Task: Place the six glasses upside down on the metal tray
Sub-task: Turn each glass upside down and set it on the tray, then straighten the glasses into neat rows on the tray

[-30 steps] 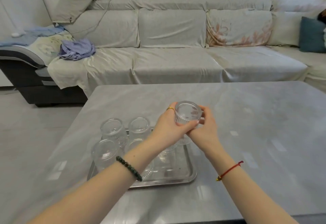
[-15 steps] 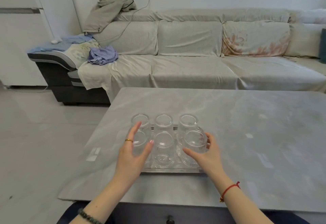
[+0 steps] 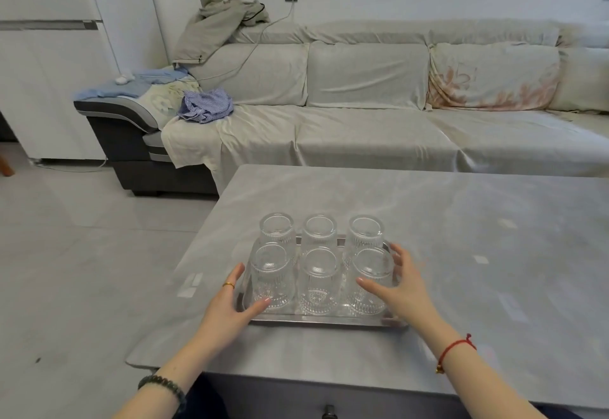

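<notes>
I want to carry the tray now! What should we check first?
1. Six glasses on the metal tray: ok.
2. All upside down, like the front middle glass: ok.
3. Glasses standing straight, none leaning: ok.
4. Left hand at the tray's left end: ok.
5. Right hand on the tray: not ok, it cups the front right glass.
6. Fingers under the rim: cannot tell.

You had six glasses (image 3: 318, 281) in front of you — three in the back row, three in the front — on one metal tray (image 3: 324, 321), which sat on one table (image 3: 461, 237). Two hands were in view — left hand (image 3: 227, 311) and right hand (image 3: 407, 288) — with one bracelet on each wrist and one ring.
</notes>
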A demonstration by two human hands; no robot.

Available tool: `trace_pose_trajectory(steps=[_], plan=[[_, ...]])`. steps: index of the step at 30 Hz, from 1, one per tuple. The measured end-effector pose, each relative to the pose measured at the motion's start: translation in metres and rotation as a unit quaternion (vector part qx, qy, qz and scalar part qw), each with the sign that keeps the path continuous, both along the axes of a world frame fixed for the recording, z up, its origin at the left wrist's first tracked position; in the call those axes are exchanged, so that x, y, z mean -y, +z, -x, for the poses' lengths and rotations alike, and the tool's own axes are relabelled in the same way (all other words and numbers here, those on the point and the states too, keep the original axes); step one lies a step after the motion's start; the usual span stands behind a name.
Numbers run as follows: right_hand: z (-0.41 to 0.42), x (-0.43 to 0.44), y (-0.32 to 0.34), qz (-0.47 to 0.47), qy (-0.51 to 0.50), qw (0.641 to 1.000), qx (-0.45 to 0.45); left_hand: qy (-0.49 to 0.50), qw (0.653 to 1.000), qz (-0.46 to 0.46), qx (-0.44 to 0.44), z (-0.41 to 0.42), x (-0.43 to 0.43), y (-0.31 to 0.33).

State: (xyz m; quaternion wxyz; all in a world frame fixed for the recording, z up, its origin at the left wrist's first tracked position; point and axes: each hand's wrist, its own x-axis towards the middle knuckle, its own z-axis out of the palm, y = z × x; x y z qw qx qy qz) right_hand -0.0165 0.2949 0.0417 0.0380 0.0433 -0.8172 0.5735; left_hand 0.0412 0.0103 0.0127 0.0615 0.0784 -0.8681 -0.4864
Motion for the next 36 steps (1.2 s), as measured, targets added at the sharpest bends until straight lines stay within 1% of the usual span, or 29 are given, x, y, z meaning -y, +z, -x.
trace_pose_trajectory(steps=[4,6,8,12,16,18,21,23,30,32,34,36], plan=[[0.012,-0.006,0.027,0.011,-0.017,1.0,-0.018,-0.011,1.0,-0.025,-0.013,0.011,0.002,0.012],[0.026,-0.007,0.037,0.024,-0.024,0.999,0.004,0.001,0.997,-0.079,-0.01,0.024,0.001,0.022],[0.042,-0.009,0.044,0.028,-0.018,0.998,0.047,0.005,0.992,-0.126,-0.004,0.039,0.001,0.033],[0.072,-0.008,0.044,-0.008,0.021,0.991,0.131,-0.013,0.996,-0.086,0.027,0.075,0.007,0.049],[0.089,-0.001,0.039,-0.022,0.036,0.982,0.182,-0.021,0.995,-0.078,0.063,0.107,0.005,0.053],[0.093,0.003,0.036,-0.027,0.04,0.98,0.192,-0.016,0.993,-0.091,0.075,0.116,0.001,0.05],[0.096,0.007,0.03,-0.063,0.042,0.983,0.167,0.005,0.992,-0.106,0.071,0.124,-0.005,0.044],[0.097,0.008,0.027,-0.069,0.048,0.985,0.151,0.01,0.992,-0.101,0.073,0.127,-0.004,0.039],[0.099,0.011,0.026,-0.097,0.059,0.985,0.13,-0.016,0.995,-0.067,0.071,0.128,-0.002,0.039],[0.102,0.014,0.033,-0.123,0.053,0.986,0.096,-0.034,0.997,-0.026,0.062,0.129,-0.002,0.045],[0.104,0.021,0.041,-0.167,0.061,0.984,0.024,-0.057,0.997,0.053,0.029,0.13,-0.007,0.055],[0.105,0.032,0.049,-0.24,0.106,0.964,-0.033,-0.086,0.988,0.127,-0.014,0.132,-0.018,0.065]])
